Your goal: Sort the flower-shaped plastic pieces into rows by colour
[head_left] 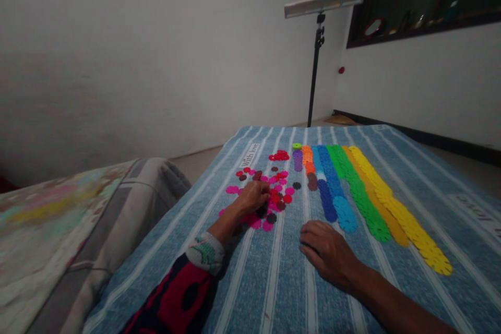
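My left hand (253,196) reaches into a loose pile of flat flower-shaped plastic discs. Its fingers are bent down and drawn together; whatever lies between the tips is hidden. Around it are pink discs (232,189), red discs (287,199), brown discs (281,205) and black discs (271,218). To the right, my right hand (324,248) lies on the striped cloth with its fingers loosely extended and nothing visible in them. Beyond it run overlapping rows of discs: dark blue (327,201), light blue (345,215), green (362,201), orange-yellow (381,209) and yellow (407,222).
The blue striped cloth (250,292) covers the table. At the far side are a red cluster (279,155), a short purple row (298,160), an orange row (308,156) and a light green disc (296,146). A lamp stand (314,68) rises behind; a covered surface (90,235) is left.
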`<state>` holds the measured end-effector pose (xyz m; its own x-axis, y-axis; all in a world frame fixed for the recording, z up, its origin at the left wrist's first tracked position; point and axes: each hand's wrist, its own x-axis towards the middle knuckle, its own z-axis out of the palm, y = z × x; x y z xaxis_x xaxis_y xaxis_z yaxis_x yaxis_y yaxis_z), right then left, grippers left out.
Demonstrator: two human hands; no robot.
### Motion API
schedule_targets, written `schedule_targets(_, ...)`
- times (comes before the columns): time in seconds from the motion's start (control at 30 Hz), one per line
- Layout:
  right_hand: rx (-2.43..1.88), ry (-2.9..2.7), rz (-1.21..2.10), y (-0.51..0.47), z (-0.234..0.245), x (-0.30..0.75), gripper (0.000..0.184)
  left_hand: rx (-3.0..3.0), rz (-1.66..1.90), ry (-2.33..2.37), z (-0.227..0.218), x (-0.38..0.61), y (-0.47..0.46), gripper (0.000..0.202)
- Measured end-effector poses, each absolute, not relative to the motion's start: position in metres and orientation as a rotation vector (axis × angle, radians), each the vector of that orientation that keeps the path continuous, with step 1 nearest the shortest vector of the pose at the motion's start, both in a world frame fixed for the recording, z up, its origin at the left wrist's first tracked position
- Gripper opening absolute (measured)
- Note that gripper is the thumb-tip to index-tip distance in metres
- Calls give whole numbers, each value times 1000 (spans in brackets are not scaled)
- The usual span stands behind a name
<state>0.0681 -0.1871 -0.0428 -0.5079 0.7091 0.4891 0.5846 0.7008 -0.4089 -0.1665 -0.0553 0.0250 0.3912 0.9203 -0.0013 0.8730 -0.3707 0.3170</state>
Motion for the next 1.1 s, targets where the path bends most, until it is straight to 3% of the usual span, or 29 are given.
schedule_targets(0.2,-970,-2267,251,-187,-45,69,9,2422,361,1506,28,-156,-72,17)
schedule_targets(0.6,-957,-2274,242,-188,-42,69,10,2638,122,1485,24,-135,-90,22)
schedule_targets(0.83,-965,-2276,250,-188,-45,70,10,2353,431,1326,8,-142,-81,9)
schedule_targets(1.1,-947,-2274,217,-188,-46,70,12,1917,777,1351,4,-168,-53,12)
